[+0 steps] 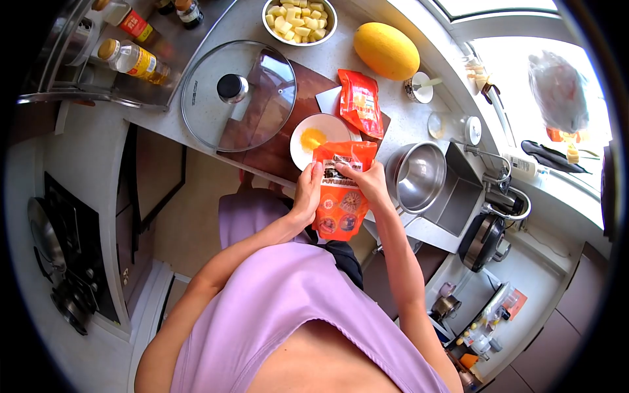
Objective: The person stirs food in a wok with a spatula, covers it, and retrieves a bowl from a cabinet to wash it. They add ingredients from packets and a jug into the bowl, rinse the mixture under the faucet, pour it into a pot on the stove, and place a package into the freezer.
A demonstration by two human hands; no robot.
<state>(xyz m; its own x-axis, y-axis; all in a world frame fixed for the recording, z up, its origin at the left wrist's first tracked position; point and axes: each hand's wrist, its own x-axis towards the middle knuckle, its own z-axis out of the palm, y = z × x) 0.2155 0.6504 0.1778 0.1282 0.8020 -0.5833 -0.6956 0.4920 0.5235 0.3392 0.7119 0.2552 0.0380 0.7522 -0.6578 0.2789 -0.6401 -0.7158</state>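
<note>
Two hands grasp one orange-red packet (339, 209) at the centre of the frame: the left hand's (308, 194) fingers grip its left edge, the right hand's (368, 184) thumb presses its front, with other fingers hidden behind. The packet covers part of a white bowl (329, 124) holding something yellow, hard to identify. Above, a second red packet (361, 105) partly conceals a pale flat item (328, 100). At upper left, the frame clips a red-labelled bottle (134, 25).

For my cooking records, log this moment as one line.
left hand: holds packet; right hand: holds same packet; bowl: yellow contents; lid: beside bowl
</note>
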